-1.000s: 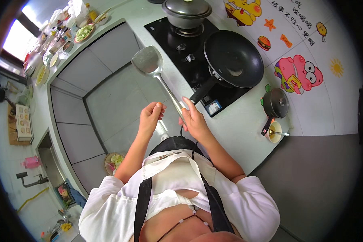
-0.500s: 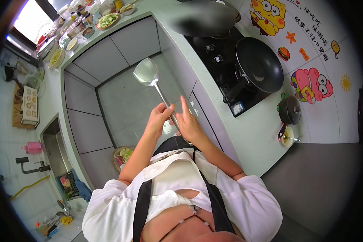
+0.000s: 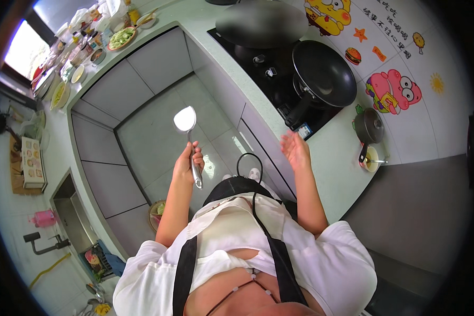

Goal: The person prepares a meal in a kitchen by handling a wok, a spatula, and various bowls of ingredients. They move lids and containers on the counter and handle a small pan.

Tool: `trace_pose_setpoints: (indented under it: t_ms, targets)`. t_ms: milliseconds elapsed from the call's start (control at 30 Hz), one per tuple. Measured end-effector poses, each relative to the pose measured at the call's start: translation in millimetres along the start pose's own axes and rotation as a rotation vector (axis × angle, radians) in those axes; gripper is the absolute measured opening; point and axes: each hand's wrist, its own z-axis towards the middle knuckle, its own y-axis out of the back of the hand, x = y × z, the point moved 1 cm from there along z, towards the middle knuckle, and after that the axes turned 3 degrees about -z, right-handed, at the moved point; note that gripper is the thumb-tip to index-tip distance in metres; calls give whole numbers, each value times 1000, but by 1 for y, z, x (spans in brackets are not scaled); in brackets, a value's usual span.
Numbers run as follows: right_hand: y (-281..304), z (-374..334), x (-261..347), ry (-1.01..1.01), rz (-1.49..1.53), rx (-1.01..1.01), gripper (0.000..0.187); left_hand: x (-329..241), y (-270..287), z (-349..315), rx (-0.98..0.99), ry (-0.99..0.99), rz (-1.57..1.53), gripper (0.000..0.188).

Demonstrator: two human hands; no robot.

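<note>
A metal wok spatula [image 3: 185,119] is gripped around its handle by my left hand [image 3: 187,162]. Its blade points away from me over the floor and shines bright. Apart from it, my right hand [image 3: 296,150] is raised at the edge of the stove-side counter, fingers stretched out and nothing in them. Just beyond those fingers is the handle of a black frying pan [image 3: 329,73], which rests on the near burner of the black gas stove [image 3: 247,58].
A large dark pan [image 3: 260,23], smeared in the picture, occupies the far burner. Right of the stove stand a small lidded pot [image 3: 369,126] and a bowl [image 3: 372,158] holding a spoon. Sliced greens on a plate [image 3: 122,39] and bottles line the far counter. Left is a sink [image 3: 73,210].
My right hand has left the spatula's handle and moved right toward the frying pan's handle. My left hand keeps the spatula, now turned more upright in view. The whole view has shifted slightly.
</note>
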Motion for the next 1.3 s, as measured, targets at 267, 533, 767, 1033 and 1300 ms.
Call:
trace_pose_setpoints:
  t_ms: [267, 533, 767, 1033, 1300]
  targets:
    - [-38, 39, 50, -5, 468, 94, 49, -4, 12, 7, -26, 107, -242, 16]
    - [-37, 72, 46, -77, 568, 119, 21, 1, 10, 4, -78, 27, -347, 10]
    - [-14, 28, 93, -28, 399, 79, 22, 19, -17, 0, 17, 12, -351, 15]
    - [54, 0, 138, -192, 471, 242, 8, 43, -58, 23, 2, -18, -315, 13]
    - [104, -18, 123, -211, 259, 312, 11, 59, -81, 26, 34, -61, -258, 18]
